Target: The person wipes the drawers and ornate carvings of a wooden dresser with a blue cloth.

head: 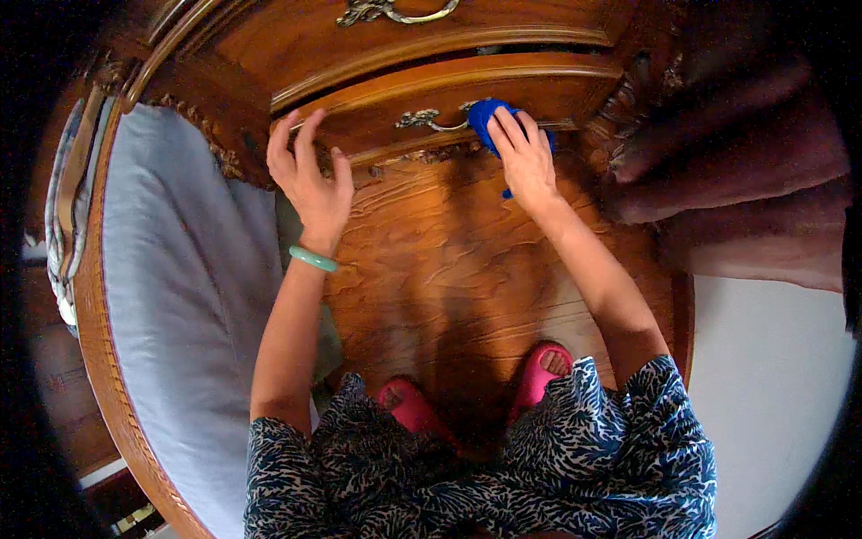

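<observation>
My right hand (528, 158) holds a bunched blue cloth (486, 121) against the lower drawer front (377, 108) of a carved wooden dresser, at the right end of its ornate metal handle (431, 121). My left hand (313, 178), with a green bangle (312, 259) on its wrist, is raised with fingers apart near the drawer's left end. It holds nothing; whether its fingertips touch the wood I cannot tell. The drawer stands slightly out, with a dark gap above it. Another metal handle (397, 10) is on the drawer above.
A cushioned seat or bed with grey-blue fabric (182, 269) and a carved wooden rim (111, 350) lies at the left. Brown curtains (734, 162) hang at the right beside a pale wall (761, 364). My feet in pink slippers (542, 370) stand on the wooden floor (431, 256).
</observation>
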Demonstrator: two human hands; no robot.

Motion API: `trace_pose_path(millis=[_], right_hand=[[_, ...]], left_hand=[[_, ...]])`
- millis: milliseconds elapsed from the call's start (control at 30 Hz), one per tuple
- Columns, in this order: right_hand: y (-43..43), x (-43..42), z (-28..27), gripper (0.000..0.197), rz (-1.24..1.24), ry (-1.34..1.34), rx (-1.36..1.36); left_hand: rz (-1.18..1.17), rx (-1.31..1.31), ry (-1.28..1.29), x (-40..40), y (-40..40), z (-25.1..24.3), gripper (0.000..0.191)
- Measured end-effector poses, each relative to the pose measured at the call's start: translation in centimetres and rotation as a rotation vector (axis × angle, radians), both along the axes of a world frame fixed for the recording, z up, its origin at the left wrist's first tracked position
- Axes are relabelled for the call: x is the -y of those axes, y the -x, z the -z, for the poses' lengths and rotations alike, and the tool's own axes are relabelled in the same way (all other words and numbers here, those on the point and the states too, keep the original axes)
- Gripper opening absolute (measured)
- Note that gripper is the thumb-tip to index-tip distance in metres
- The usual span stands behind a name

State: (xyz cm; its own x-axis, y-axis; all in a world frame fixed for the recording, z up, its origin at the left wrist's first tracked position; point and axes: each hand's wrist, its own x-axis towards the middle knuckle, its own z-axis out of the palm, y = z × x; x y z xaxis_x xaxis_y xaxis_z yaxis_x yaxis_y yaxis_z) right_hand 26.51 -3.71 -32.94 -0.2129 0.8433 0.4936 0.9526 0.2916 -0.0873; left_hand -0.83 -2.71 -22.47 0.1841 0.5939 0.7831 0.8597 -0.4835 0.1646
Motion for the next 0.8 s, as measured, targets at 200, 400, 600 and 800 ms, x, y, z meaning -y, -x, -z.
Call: trace_pose_path(millis=[200,400,600,800], right_hand=[[4.2,-0.8,-1.7,0.054,-0.108,-0.067,0.048],[0.6,-0.3,-1.8,0.054,-0.052,-0.043,0.129],[2.4,-0.1,-2.0,0.056,-0.104,-0.104,0.090],[5.3,-1.2,-3.7,0.052,-0.220,-0.103,0.132]], left_hand=[[-0.055,0.030,0.091,-1.0,2.5,0.9,0.066],[-0.109,-0.120,0.097,-0.6,4.5,0.8,0.072],[-0.108,-0.051,0.060,-0.6,2.4,1.3,0.077],[-0.156,-0.119,0.068,-0.7,2.9,1.5,0.081]])
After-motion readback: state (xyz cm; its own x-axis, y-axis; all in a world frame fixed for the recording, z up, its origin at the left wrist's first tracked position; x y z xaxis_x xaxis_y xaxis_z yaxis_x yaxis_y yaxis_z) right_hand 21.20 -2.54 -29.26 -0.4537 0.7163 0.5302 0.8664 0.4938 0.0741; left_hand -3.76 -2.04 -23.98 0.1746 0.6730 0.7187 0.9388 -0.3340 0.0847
